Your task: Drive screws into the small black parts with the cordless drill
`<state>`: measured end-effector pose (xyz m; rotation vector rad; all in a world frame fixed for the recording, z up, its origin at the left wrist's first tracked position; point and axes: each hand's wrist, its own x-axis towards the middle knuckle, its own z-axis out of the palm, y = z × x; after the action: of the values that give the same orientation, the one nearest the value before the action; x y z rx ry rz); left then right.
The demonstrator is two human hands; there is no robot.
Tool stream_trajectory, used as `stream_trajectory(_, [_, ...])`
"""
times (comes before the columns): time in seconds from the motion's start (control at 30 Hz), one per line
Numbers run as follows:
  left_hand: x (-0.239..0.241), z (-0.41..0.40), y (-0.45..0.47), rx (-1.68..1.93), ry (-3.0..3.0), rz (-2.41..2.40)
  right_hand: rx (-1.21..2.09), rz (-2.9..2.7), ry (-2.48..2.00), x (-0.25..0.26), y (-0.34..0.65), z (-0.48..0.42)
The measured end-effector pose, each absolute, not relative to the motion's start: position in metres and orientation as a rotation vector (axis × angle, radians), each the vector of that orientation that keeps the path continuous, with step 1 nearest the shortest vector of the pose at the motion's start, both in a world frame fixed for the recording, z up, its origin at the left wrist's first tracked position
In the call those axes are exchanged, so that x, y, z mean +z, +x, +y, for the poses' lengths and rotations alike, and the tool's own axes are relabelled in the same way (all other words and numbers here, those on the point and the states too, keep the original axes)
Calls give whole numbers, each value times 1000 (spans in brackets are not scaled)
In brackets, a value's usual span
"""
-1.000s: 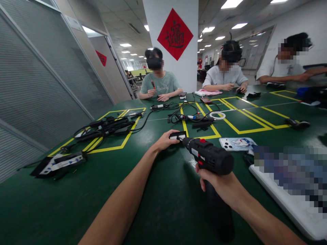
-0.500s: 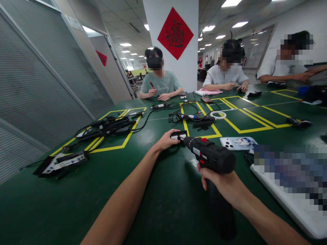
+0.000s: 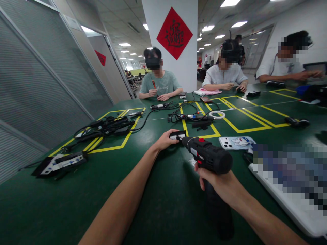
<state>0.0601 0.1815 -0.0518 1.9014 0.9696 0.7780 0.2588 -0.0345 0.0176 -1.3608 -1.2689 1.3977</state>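
Note:
My right hand (image 3: 221, 185) is wrapped round the grip of a black cordless drill (image 3: 209, 157) with red buttons. The drill's nose points away from me, at a small black and white part (image 3: 178, 135) on the green table (image 3: 158, 200). My left hand (image 3: 165, 139) is stretched forward, and its fingers pinch that small part and hold it down on the table. The drill tip meets the part right beside my left fingers.
A phone in a cartoon case (image 3: 236, 142) lies right of the drill, and a white board (image 3: 288, 200) sits at the right edge. Black gripper tools and cables (image 3: 107, 127) lie at the left. A white ring (image 3: 217, 115) lies ahead. Three seated people (image 3: 158, 80) work across the table.
Nothing much: the view shifted slightly, and both hands, the drill and the small part stay where they were.

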Motion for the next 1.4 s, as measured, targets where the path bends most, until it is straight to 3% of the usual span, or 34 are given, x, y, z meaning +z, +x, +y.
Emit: stream_trajectory(1.4, [-49,182,58,752,2045,1014,1392,-1289,-1398,19,261,-37])
